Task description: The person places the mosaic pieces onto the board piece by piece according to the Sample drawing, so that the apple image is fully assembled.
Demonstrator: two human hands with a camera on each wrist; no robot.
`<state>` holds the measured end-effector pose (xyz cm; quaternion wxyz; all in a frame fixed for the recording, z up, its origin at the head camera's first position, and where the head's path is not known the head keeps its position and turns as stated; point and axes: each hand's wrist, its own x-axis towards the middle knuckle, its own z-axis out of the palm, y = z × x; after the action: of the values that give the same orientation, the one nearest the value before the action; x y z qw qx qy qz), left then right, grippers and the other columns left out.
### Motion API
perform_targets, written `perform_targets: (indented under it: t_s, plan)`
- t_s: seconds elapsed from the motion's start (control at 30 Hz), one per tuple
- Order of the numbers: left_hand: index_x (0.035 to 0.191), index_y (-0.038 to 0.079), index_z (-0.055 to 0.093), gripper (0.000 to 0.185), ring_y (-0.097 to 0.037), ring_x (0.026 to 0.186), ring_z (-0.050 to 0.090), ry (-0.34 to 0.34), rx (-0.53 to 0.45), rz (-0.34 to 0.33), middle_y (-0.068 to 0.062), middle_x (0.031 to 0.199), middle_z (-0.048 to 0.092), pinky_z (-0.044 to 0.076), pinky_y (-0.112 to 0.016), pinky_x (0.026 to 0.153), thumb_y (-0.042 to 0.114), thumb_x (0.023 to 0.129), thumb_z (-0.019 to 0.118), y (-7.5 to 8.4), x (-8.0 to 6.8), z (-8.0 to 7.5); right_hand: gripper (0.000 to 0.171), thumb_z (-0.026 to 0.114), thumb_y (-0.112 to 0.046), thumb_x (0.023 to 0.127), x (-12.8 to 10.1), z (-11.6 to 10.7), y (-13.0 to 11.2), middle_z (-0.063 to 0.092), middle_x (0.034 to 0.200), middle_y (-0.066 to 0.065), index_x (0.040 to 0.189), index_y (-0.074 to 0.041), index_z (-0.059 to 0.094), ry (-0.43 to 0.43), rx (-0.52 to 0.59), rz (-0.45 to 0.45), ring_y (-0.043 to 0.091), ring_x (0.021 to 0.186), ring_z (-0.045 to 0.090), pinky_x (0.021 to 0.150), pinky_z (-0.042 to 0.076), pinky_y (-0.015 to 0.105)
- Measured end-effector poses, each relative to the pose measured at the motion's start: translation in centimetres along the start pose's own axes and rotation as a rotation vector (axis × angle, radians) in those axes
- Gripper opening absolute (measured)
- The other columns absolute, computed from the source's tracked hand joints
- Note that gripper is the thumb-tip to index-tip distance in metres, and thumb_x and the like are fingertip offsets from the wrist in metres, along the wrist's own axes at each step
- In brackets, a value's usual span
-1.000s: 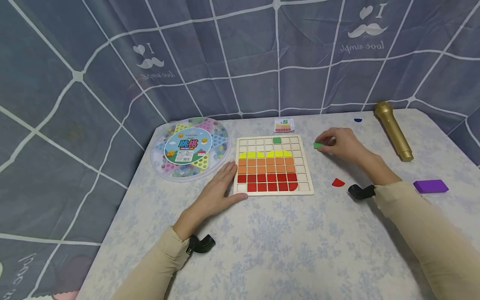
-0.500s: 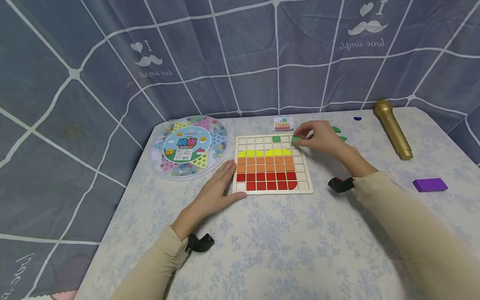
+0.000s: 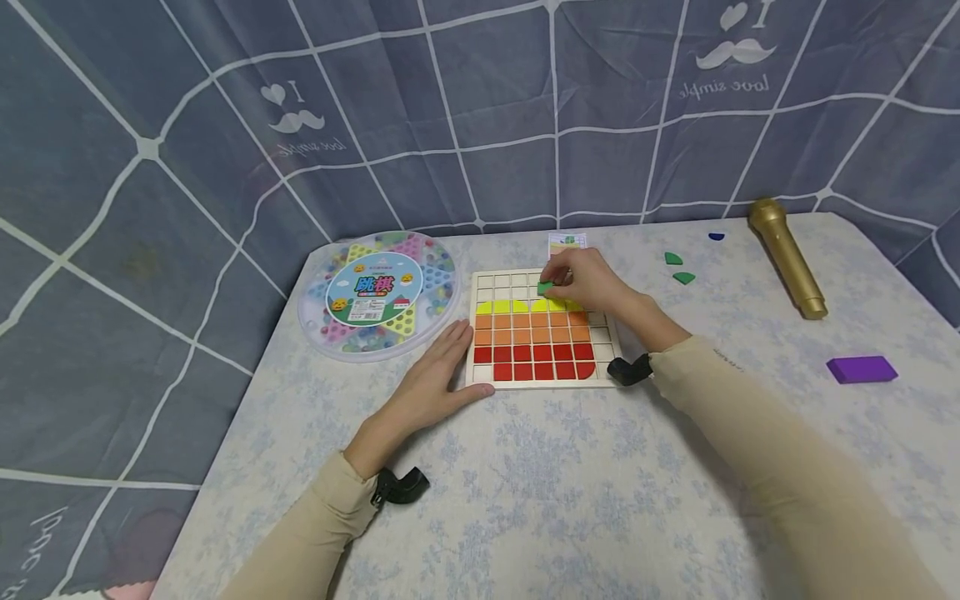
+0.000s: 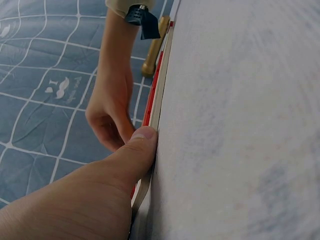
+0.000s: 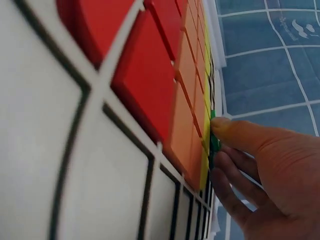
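Observation:
A square wooden grid board (image 3: 486, 284) lies mid-table, bearing rows of red tiles (image 3: 533, 363), orange tiles (image 3: 523, 327) and yellow pieces (image 3: 495, 308). My left hand (image 3: 427, 387) rests along its left side with fingers extended, the thumb (image 4: 127, 160) at the near-left corner. Over the upper rows, my right hand (image 3: 596, 285) pinches a small green piece (image 3: 544, 288) between thumb and fingers. In the right wrist view the green piece (image 5: 215, 142) is right at the board's surface. The fingers hide the green tile that lay in the top row.
Two green pieces (image 3: 683, 277) and a dark blue piece (image 3: 716, 237) lie right of the board. Farther right are a gold microphone (image 3: 787, 262) and a purple block (image 3: 862, 370). A round Chinese checkers box (image 3: 375, 296) sits left; a small picture card (image 3: 558, 241) lies behind.
My right hand has carried the green piece leftward from the table onto the board's upper rows, uncovering the two green pieces on the right. My left hand stays in place.

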<state>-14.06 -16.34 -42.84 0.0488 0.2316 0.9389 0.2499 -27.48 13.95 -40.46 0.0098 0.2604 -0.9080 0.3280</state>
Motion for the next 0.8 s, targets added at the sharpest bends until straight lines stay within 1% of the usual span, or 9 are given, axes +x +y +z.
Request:
perform_targets:
  t_s: [0.2, 0.33, 0.57, 0.8]
  plan:
    - [0.167, 0.002, 0.023, 0.101, -0.028, 0.165, 0.012, -0.003, 0.002, -0.002, -0.012, 0.176, 0.018, 0.022, -0.053, 0.131, 0.054, 0.096, 0.073, 0.0, 0.1, 0.0, 0.013, 0.081, -0.007, 0.092, -0.1, 1.0, -0.5, 0.075, 0.099, 0.013, 0.104, -0.003, 0.082, 0.051, -0.007, 0.015, 0.027, 0.093, 0.07, 0.085, 0.058, 0.042]
    - [0.167, 0.002, 0.023, 0.102, -0.029, 0.165, 0.012, -0.001, 0.007, 0.0, -0.012, 0.176, 0.018, 0.022, -0.053, 0.131, 0.055, 0.096, 0.073, 0.0, 0.1, 0.1, 0.013, 0.081, -0.006, 0.092, -0.3, 1.2, -0.8, 0.074, 0.098, 0.013, 0.104, -0.003, 0.083, 0.064, -0.007, 0.016, 0.027, 0.092, 0.068, 0.083, 0.057, 0.041]
    - [0.167, 0.002, 0.023, 0.101, -0.028, 0.165, 0.012, 0.001, 0.008, 0.001, -0.012, 0.176, 0.018, 0.022, -0.053, 0.13, 0.054, 0.096, 0.073, -0.1, 0.2, 0.2, 0.017, 0.079, -0.005, 0.094, -0.7, 1.2, -0.8, 0.079, 0.103, 0.014, 0.11, -0.002, 0.083, 0.062, -0.016, 0.008, 0.03, 0.095, 0.075, 0.089, 0.062, 0.045]
    - [0.167, 0.002, 0.023, 0.102, -0.029, 0.165, 0.012, 0.005, 0.005, 0.001, -0.013, 0.176, 0.018, 0.022, -0.054, 0.13, 0.054, 0.096, 0.074, -0.1, 0.0, 0.3, 0.015, 0.075, 0.003, 0.093, -1.0, 1.5, -1.1, 0.08, 0.108, 0.016, 0.106, 0.0, 0.083, 0.072, -0.035, -0.053, 0.033, 0.105, 0.075, 0.092, 0.062, 0.046]
